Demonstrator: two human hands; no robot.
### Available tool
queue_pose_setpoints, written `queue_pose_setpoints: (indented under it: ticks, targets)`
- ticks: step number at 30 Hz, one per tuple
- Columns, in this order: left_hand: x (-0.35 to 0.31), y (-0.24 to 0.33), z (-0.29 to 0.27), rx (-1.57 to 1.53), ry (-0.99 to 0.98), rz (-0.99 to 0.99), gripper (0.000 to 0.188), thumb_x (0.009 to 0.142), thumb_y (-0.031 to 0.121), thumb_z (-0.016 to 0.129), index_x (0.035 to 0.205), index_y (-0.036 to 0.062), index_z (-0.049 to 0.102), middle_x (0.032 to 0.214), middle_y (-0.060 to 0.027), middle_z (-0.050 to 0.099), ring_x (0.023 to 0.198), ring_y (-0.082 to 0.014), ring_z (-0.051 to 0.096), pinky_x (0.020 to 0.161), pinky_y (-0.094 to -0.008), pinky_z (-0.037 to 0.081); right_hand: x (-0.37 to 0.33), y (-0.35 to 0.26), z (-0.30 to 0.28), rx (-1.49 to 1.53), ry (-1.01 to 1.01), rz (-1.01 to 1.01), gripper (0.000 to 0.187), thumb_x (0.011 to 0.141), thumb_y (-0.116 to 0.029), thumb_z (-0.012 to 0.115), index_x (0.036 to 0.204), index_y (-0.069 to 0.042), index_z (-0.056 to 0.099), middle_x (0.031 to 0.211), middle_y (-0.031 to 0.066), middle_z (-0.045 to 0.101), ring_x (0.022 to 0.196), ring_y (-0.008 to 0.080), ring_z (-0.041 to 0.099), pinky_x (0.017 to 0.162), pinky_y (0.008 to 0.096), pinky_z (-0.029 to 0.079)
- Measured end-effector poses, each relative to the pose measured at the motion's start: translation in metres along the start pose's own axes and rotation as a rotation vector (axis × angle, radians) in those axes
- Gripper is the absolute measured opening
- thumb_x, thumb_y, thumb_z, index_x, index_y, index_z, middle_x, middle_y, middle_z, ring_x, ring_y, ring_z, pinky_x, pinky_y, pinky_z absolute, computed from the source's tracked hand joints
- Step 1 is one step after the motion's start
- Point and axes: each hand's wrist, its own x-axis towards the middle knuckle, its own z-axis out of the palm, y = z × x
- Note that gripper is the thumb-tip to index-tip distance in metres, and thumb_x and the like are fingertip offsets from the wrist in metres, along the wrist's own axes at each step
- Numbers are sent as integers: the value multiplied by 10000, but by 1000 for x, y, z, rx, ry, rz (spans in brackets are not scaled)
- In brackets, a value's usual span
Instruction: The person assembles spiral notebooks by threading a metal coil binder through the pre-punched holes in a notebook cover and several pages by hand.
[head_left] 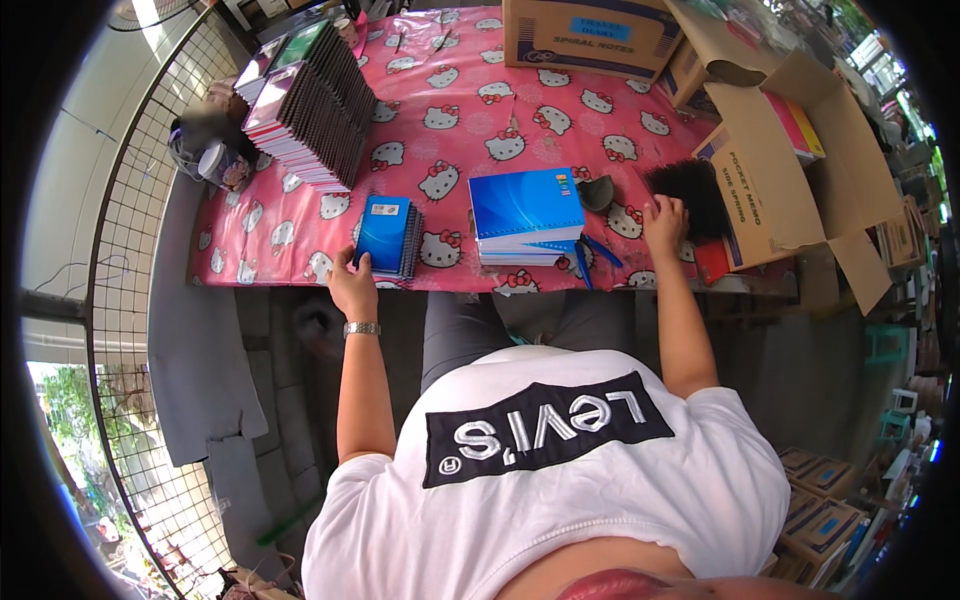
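Note:
My left hand (352, 285) is at the near left corner of a short stack of small blue spiral notebooks (385, 230), its thumb and fingers apart and touching the corner. A stack of larger blue spiral notebooks (527, 207) lies to the right of it, spiral edge toward me. Beside that stack rests a blue-handled tool (597, 256), possibly pliers or scissors, near the table edge. My right hand (665, 228) is raised a little with bent, parted fingers, next to a black bristly thing (690, 195). No held object shows in it.
Tall piles of spiral notebooks (312, 110) stand at the back left of the pink patterned tablecloth (440, 180). A closed carton (590, 38) is at the back. An open carton (765, 190) with spread flaps stands right. A small dark dish (596, 193) sits behind the tool.

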Motion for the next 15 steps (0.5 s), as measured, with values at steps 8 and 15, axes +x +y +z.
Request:
queue_pose_setpoints:
  ticks: [8, 15]
  targets:
    - [11, 46, 2, -103, 151, 409, 283, 814, 94, 732, 1092, 71, 685, 1147, -111, 671, 1028, -325, 585, 920, -438, 458, 22, 45, 9, -128, -172, -151, 231, 858, -169, 666, 1081, -108, 667, 1022, 126, 622, 992, 339, 613, 860, 455, 497]
    - [-45, 244, -18, -20, -428, 1260, 325, 785, 271, 769, 1053, 107, 687, 1111, -67, 670, 1003, -269, 631, 825, -400, 525, 48, -18, -39, 118, -40, -44, 249, 870, -62, 560, 1104, -74, 643, 991, 195, 591, 963, 390, 608, 836, 444, 511]
